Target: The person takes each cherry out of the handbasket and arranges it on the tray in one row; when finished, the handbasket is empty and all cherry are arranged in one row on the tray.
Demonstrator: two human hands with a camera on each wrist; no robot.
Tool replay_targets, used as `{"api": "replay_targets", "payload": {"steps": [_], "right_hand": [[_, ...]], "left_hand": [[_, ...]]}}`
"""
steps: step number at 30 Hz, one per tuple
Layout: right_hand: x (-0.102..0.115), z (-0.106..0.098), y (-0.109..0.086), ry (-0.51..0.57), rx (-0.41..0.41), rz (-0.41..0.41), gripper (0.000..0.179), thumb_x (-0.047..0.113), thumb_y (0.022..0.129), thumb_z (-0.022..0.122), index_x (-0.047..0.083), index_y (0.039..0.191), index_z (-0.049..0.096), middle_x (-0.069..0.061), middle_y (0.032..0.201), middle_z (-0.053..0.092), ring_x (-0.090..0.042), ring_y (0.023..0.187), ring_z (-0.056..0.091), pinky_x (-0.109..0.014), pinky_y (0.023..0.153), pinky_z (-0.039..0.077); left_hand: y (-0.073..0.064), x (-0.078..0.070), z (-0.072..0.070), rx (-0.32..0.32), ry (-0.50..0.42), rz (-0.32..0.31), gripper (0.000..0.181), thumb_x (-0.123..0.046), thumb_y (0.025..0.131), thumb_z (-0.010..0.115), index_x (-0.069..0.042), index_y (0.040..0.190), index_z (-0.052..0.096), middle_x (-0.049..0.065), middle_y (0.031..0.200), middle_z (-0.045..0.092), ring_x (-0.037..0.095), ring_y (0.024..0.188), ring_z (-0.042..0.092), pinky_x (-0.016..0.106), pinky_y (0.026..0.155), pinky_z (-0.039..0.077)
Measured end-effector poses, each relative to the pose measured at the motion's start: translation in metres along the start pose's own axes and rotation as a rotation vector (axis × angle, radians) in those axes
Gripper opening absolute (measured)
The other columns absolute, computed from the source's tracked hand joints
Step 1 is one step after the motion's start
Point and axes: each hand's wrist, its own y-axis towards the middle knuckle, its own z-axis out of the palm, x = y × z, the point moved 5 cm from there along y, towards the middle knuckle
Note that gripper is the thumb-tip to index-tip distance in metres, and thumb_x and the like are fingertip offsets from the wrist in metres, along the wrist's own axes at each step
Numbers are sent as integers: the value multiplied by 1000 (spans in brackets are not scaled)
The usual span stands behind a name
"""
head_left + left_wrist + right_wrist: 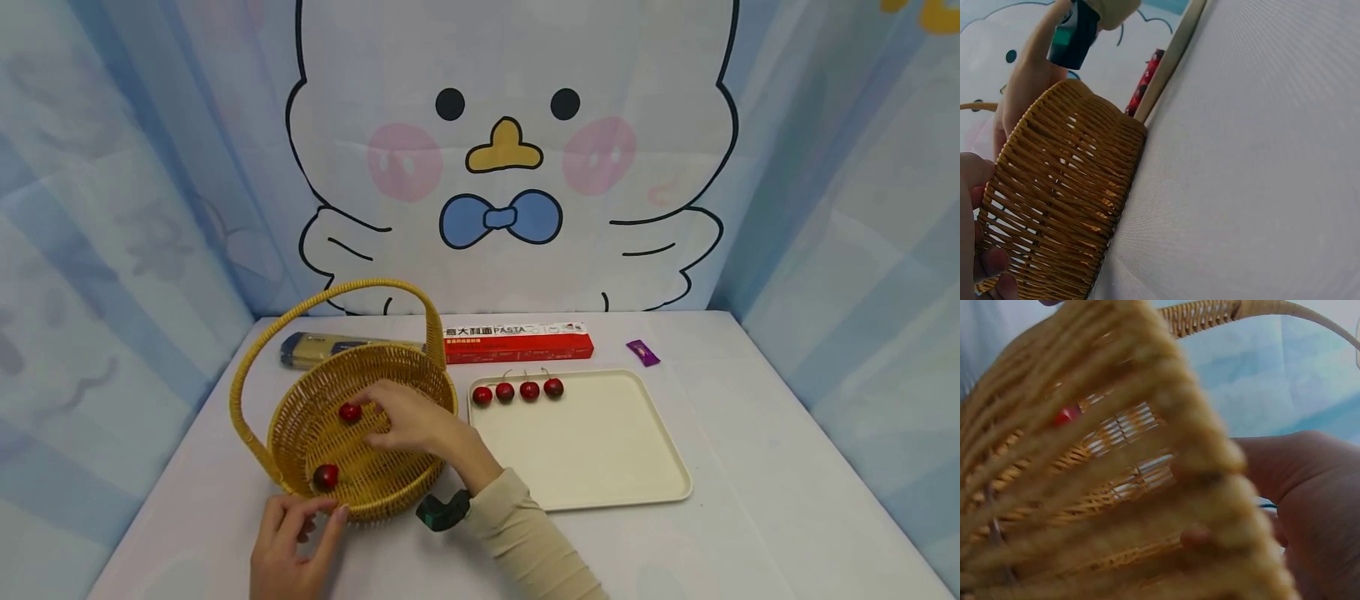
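A yellow-brown wicker basket (pixel 442 454) with a tall hoop handle stands at the left of the table. Two dark red cherries lie inside, one cherry (pixel 326 477) by the near wall and another cherry (pixel 350 412) deeper in. My right hand (pixel 412 425) reaches over the basket's right rim, its index fingertip right at the deeper cherry and the thumb held apart. With fingers and thumb, my left hand (pixel 288 542) grips the near rim. In the left wrist view, fingers of that hand (pixel 974 219) lie along the outer weave. Basket wall hides most of the right hand in the right wrist view.
To the right, a cream tray (pixel 592 450) carries several stemmed cherries (pixel 529 391) in a row along its far left edge. Behind are a red pasta box (pixel 517 346), a pasta packet (pixel 307 350) partly hidden by the basket, and a small purple wrapped packet (pixel 643 352).
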Motion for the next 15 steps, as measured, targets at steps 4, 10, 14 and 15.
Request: {"api": "replay_targets", "payload": {"steps": [4, 10, 14, 15], "right_hand": [[6, 10, 5, -33, 30, -53, 48, 22, 95, 70, 15, 139, 55, 1, 139, 57, -10, 133, 51, -24, 112, 40], [14, 26, 11, -86, 89, -49, 52, 26, 95, 70, 18, 143, 52, 5, 144, 55, -8, 133, 51, -22, 110, 41], [19, 34, 14, -108, 134, -56, 53, 27, 95, 70, 21, 144, 50, 6, 144, 54, -6, 130, 52, -21, 108, 43], [20, 35, 15, -105, 148, -55, 54, 27, 95, 70, 22, 145, 50, 6, 143, 54, -6, 129, 53, -21, 107, 43]], "left_hand": [[1, 1, 0, -2, -8, 21, 25, 6, 70, 87, -7, 84, 71, 5, 83, 48, 5, 69, 40, 16, 63, 36], [1, 1, 0, 5, 9, -2, 24, 5, 70, 87, -7, 84, 71, 3, 84, 47, 6, 70, 40, 15, 63, 36], [0, 0, 0, 9, 15, -11, 24, 4, 70, 87, -8, 84, 71, 2, 83, 47, 7, 69, 41, 15, 63, 36], [0, 0, 0, 12, 22, -17, 24, 3, 70, 87, -8, 84, 71, 2, 83, 46, 7, 69, 41, 14, 63, 36]]}}
